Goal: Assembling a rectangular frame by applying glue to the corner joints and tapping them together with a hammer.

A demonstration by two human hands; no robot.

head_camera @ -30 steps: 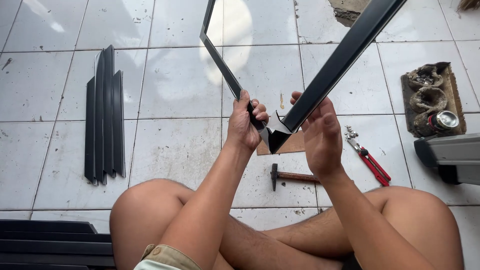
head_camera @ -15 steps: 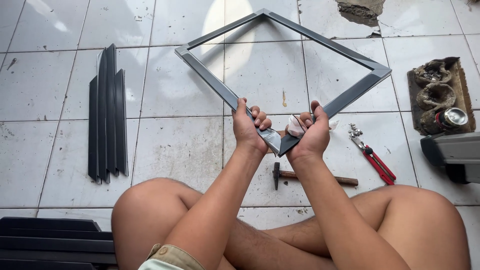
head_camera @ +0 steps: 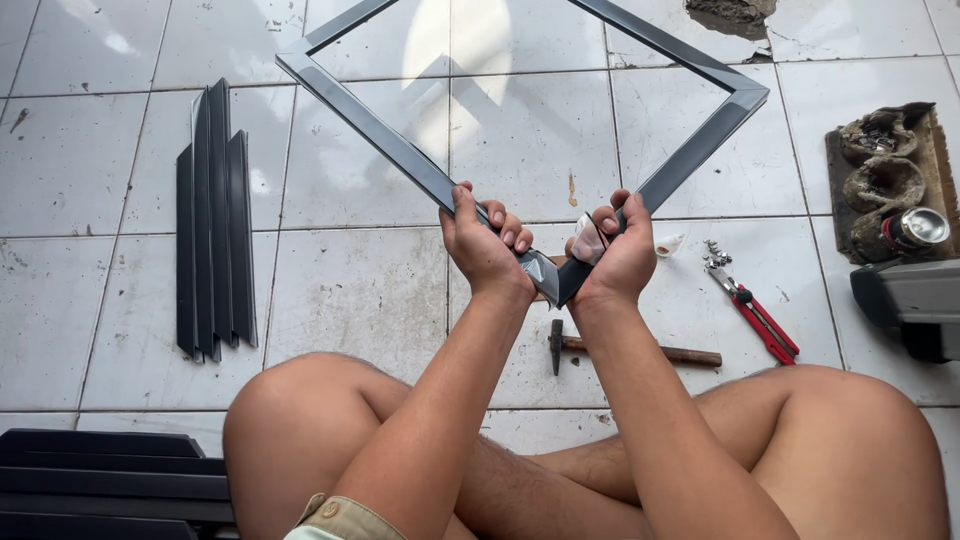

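Note:
A square dark grey frame [head_camera: 380,140] of metal profiles is held in front of me, one corner pointing down toward me. My left hand [head_camera: 480,245] grips the left bar right at that near corner. On the right bar of the same corner sits my right hand [head_camera: 615,255], fingers wrapped around the bar and a small clear wrapped piece [head_camera: 588,240] pressed against it. The rest of the frame hangs tilted above the white tiled floor [head_camera: 130,290]. My bare knees are below.
A bundle of dark profile lengths [head_camera: 213,225] lies on the tiles at left. More dark profiles [head_camera: 100,480] lie at bottom left. A hammer [head_camera: 620,348], red-handled pliers [head_camera: 755,315], a grey power tool [head_camera: 910,300] and a tray of odds with a can [head_camera: 895,180] sit to the right.
The frame has tipped down from steeply raised to a flatter tilt, so its whole square shows. Both hands kept their grip on the near corner and shifted slightly.

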